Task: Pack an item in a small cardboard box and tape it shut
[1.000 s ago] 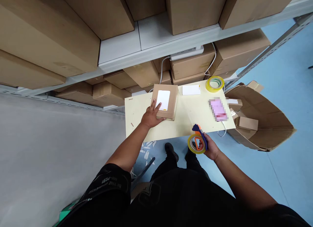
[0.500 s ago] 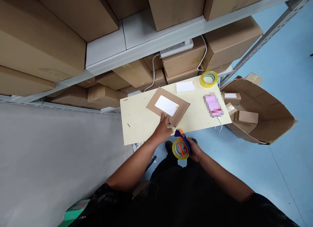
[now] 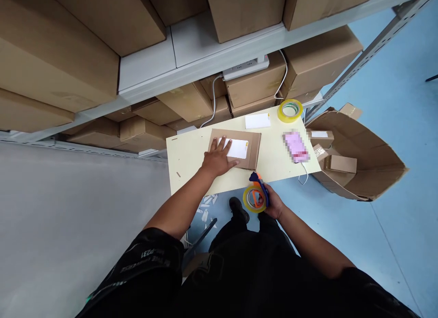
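My left hand [image 3: 218,159] lies flat with spread fingers on a flat cardboard box [image 3: 253,150], covering its left part and one end of the white label [image 3: 238,149] on top. The box rests on a cream tabletop [image 3: 191,160]. Just off the table's front edge, my right hand [image 3: 273,202] is wrapped round the handle of a blue and orange tape dispenser [image 3: 263,190]. A roll of clear yellowish tape [image 3: 246,200] is loaded in it. The dispenser's head points toward the box's near right corner, close to it.
A stack of white labels [image 3: 257,121], a spare tape roll [image 3: 281,112] and a pixelated pink item [image 3: 296,146] with a white cable are on the table. To the right stands a large open carton [image 3: 379,163] holding small boxes. Shelves [image 3: 147,76] with cartons rise behind.
The box has turned so its edges lie nearly square to the table. My left hand has moved from its near edge onto its top and flattened. The dispenser has shifted slightly up.
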`<state>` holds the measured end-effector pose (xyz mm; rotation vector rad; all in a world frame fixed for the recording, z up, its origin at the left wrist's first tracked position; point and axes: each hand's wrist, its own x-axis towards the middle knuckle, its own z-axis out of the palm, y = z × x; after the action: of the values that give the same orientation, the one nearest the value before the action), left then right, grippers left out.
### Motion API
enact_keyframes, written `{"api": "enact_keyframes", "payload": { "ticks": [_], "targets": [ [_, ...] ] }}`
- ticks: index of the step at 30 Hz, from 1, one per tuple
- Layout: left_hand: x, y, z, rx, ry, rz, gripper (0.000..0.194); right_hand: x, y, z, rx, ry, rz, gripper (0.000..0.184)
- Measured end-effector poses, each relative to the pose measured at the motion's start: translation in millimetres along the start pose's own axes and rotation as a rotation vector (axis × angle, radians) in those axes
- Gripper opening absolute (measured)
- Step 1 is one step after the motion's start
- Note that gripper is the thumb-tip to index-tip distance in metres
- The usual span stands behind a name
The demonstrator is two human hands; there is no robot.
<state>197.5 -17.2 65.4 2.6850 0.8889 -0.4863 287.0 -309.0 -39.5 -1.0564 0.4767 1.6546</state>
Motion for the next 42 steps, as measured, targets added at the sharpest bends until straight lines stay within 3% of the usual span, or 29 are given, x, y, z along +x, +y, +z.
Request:
{"api": "enact_keyframes", "payload": {
  "ticks": [3,5,9,11,13,16,18,21,24,27,32,34,36,38,42],
  "targets": [
    [-21.6,-2.0,10.0,-0.011,0.01,-0.164,0.124,4.3,-30.7,7.6,0.087,0.092,-0.007,0.038],
    [-28.4,-10.8,9.6,0.024,0.041,-0.157,0.129,7.2,-48.3,15.4,0.078,0.109,-0.014,0.035],
    [-21.2,-36.6,1.6,0.101,0.079,0.218,0.112,13.4,-67.6,33.6,0.02,0.111,0.004,0.034],
    [-14.0,-42.3,2.7,0.093,0.086,0.329,0.102,17.1,-73.8,41.7,0.01,0.11,0.023,0.036],
    [-10.0,-39.3,8.1,0.06,0.127,0.282,0.093,21.4,-81.7,49.4,0.014,0.093,0.027,0.037],
    [-13.1,-31.5,12.2,-0.002,0.186,0.097,0.084,28.1,-97.6,60.7,0.01,0.069,0.021,0.04],
    [-19.6,-37.5,4.8,-0.03,0.13,0.083,0.087,32.2,-108.4,66.5,-0.011,0.086,0.009,0.041],
    [-30.2,-67.9,-17.5,0.011,-0.114,0.355,0.107,37.6,-120.5,70.1,-0.049,0.131,-0.011,0.037],
    [-34.4,-96.7,-30.5,0.121,-0.185,0.517,0.114,44.3,-129.9,73.3,-0.088,0.129,-0.002,0.036],
    [-30.0,-98.5,-21.4,0.162,-0.092,0.493,0.11,55.2,-143.6,87.5,-0.1,0.078,0.004,0.039],
    [-18.1,-75.0,4.7,0.118,0.099,0.381,0.12,81.9,-181.8,127.2,-0.161,0.006,-0.039,0.042],
    [-15.5,-71.4,7.7,0.111,0.132,0.33,0.122,90.7,-193.2,132.3,-0.198,0.023,-0.058,0.042],
    [-13.3,-70.7,7.2,0.105,0.123,0.293,0.124,93.3,-193.3,123.3,-0.224,0.049,-0.083,0.041],
    [-10.3,-69.7,5.7,0.095,0.111,0.249,0.124,86.3,-177.5,99.7,-0.241,0.074,-0.096,0.038],
    [-2.0,-62.1,4.5,0.066,0.13,0.123,0.123,39.4,-104.2,32.8,-0.268,0.092,-0.04,0.038]
  ]
}}
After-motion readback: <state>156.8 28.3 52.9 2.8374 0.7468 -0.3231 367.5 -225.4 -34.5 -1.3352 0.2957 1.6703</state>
